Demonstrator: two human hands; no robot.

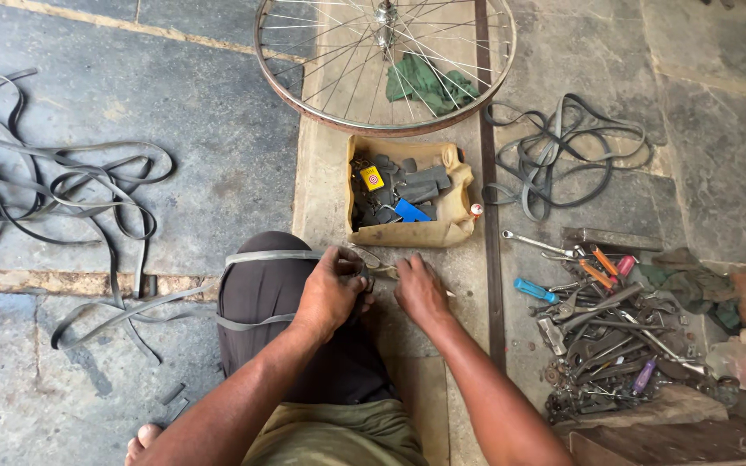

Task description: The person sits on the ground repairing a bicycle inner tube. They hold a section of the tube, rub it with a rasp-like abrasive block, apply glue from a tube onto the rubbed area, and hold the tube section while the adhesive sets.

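We look down at our two hands working close together over the stone floor, just in front of our bent knee. Our left hand point(331, 289) is curled tight, fingers folded around a section of flat black rubber inner tube point(265, 256) that drapes across the dark trouser knee and trails off to the left. Our right hand point(420, 289) sits just beside it, fingers closed narrowly on a pair of metal scissors point(376, 264) whose blades point toward the left hand; how far the blades are parted we cannot tell, as the hands cover them.

We judge the step in hand to be a cut or trim of the rubber held between the hands, perhaps a piece for patching. The next move calls for a firm pinch on the rubber to keep it taut, and a steady closing of the blades clear of the left fingertips.

Just ahead of the hands lies an open tan cloth pouch point(455, 216) holding dark rubber scraps and small coloured packets. Beyond it rests a spoked bicycle wheel rim point(304, 91). To the right sits a heap of metal spanners and screwdrivers point(602, 319), and more loose black tubes point(554, 151) lie coiled nearby.
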